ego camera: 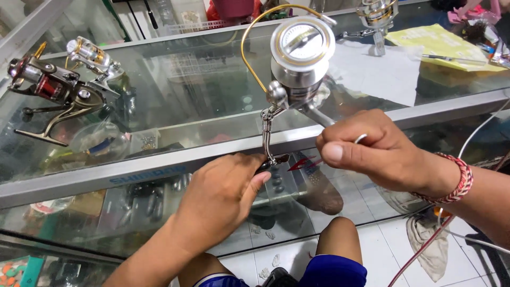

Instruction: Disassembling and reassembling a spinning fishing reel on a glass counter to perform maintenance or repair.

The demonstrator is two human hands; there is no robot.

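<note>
Right grip (366,146) closed around the foot of a silver spinning reel (300,58), held up over the glass worktop (175,101); left grip (226,194) pinched on the crank handle's knob (271,162). Best done by keeping the foot steady, turning the handle smoothly, minding the gold bail wire (249,48). Farther left on the worktop, well apart: a red-and-grey reel (50,93), a gold-trimmed reel (93,56). Far right: yellow paper (438,45).
</note>
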